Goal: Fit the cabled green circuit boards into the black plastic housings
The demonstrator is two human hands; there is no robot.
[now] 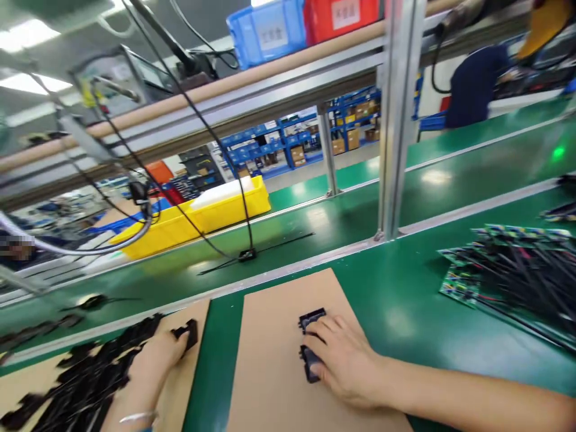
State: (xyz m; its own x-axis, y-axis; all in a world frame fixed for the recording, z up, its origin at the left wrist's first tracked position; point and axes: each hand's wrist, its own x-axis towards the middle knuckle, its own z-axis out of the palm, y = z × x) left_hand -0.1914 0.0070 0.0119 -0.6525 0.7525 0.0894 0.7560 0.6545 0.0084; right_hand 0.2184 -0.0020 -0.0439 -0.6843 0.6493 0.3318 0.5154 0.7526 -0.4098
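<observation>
1. Resting on a brown card sheet, the right hand lies flat over two small black plastic parts. Its fingers are bent a little and press down on them; they do not close around them.
2. The left hand sits at the edge of a pile of black parts on another card sheet. Its fingertips pinch one black piece loosely.
3. The parts under the right hand look light, hard and stiff, I think. They could slide on the smooth card. Pinching one by its two long sides looks best.
4. The two parts lie one behind the other. Their line runs away from the person, toward the belt, leaning a bit to the left.
5. The green surface holds both card sheets. To the right lies a heap of green boards with black wires.
6. Past a metal rail, a yellow bin sits on the far belt. A black cable hangs down near it.
7. Another person in dark blue works far off at the top right.
</observation>
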